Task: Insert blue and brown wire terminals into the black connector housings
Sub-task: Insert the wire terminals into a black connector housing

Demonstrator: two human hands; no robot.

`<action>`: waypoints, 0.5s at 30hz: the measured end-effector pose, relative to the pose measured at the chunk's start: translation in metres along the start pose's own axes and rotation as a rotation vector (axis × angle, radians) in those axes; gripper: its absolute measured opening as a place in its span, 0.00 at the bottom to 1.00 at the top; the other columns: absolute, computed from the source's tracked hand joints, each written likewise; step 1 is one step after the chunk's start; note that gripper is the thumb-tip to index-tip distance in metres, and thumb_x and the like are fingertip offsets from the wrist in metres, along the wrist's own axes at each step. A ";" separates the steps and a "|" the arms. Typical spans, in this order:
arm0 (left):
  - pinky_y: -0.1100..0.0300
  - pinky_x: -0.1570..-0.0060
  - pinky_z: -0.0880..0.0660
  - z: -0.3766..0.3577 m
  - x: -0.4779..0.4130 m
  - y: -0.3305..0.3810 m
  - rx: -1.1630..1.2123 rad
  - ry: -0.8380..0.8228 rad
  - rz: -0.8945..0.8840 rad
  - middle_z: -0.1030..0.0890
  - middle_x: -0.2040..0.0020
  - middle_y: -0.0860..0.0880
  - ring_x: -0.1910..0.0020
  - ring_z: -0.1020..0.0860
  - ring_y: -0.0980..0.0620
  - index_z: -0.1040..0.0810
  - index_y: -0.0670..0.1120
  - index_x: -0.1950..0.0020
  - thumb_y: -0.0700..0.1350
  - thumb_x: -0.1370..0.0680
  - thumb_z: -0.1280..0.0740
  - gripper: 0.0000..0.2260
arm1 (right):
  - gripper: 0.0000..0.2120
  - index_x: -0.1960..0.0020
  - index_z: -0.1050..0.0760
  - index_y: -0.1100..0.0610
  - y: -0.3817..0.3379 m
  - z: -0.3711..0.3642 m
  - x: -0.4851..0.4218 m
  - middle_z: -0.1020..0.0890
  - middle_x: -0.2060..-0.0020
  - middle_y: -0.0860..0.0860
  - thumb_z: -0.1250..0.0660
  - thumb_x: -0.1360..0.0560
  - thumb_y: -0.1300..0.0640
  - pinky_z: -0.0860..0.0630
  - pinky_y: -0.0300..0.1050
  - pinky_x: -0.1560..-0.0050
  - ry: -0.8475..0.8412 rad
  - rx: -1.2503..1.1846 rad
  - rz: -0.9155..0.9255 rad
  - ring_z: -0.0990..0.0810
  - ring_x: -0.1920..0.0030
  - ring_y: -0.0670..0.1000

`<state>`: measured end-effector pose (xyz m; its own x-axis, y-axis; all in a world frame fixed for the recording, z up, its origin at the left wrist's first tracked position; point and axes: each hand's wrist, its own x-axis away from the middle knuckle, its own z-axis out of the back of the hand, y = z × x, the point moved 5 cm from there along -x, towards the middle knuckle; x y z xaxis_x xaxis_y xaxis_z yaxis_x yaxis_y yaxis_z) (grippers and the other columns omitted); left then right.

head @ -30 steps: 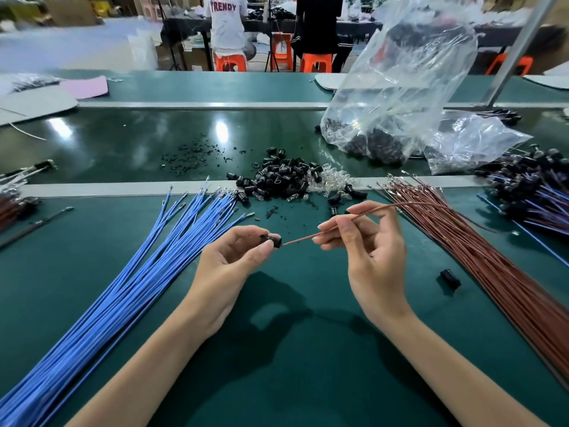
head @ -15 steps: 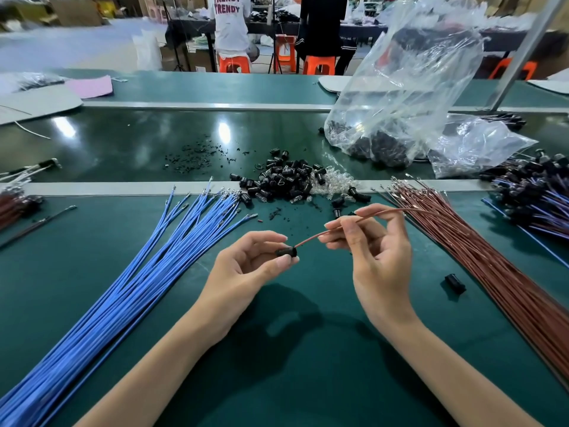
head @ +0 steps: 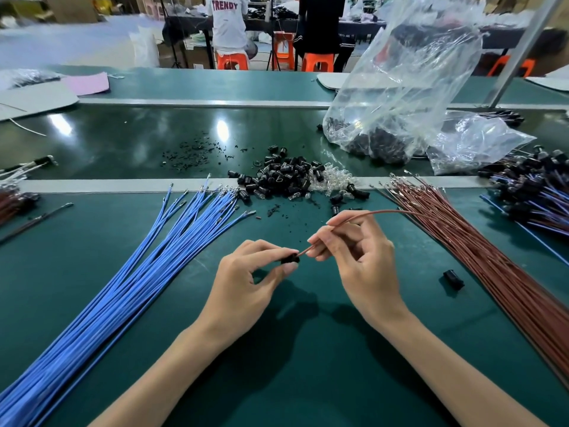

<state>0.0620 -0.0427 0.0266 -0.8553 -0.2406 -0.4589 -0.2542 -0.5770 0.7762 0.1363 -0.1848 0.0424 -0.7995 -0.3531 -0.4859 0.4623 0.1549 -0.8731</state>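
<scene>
My left hand (head: pixel 246 282) pinches a small black connector housing (head: pixel 290 259) between thumb and fingertips over the green mat. My right hand (head: pixel 360 260) pinches a single brown wire (head: pixel 378 213), and the wire's tip meets the housing's right end. A fan of blue wires (head: pixel 129 278) lies to the left, with metal terminals at the far ends. A bundle of brown wires (head: pixel 480 260) lies to the right. A heap of loose black housings (head: pixel 286 177) sits behind the hands.
One stray black housing (head: pixel 453 279) lies on the mat beside the brown bundle. A clear plastic bag (head: pixel 400 97) holding black parts stands at the back right. Finished blue-wired assemblies (head: pixel 535 186) pile at the far right. Two people sit at a bench in the background.
Both hands have drawn closer together. The brown wire's tip has gone from just short of the housing to meeting its end, and my right fingers grip nearer the tip.
</scene>
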 end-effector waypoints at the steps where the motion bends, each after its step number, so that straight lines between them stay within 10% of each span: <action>1: 0.59 0.54 0.26 0.000 0.000 0.000 -0.013 0.001 -0.008 0.18 0.57 0.55 0.54 0.23 0.54 0.16 0.46 0.50 0.39 0.27 0.29 0.07 | 0.08 0.54 0.29 0.52 0.000 0.000 0.000 0.16 0.63 0.51 0.34 0.23 0.63 0.22 0.36 0.62 -0.005 0.002 0.002 0.16 0.65 0.50; 15: 0.58 0.55 0.27 -0.001 -0.001 -0.001 -0.079 0.015 -0.049 0.17 0.58 0.54 0.57 0.22 0.52 0.16 0.44 0.51 0.41 0.24 0.32 0.06 | 0.08 0.53 0.28 0.49 -0.001 0.005 -0.002 0.15 0.62 0.52 0.33 0.24 0.61 0.22 0.36 0.62 0.047 -0.030 0.012 0.16 0.64 0.50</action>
<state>0.0633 -0.0428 0.0259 -0.8356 -0.2215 -0.5028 -0.2590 -0.6481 0.7161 0.1394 -0.1890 0.0441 -0.8113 -0.3072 -0.4975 0.4610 0.1872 -0.8674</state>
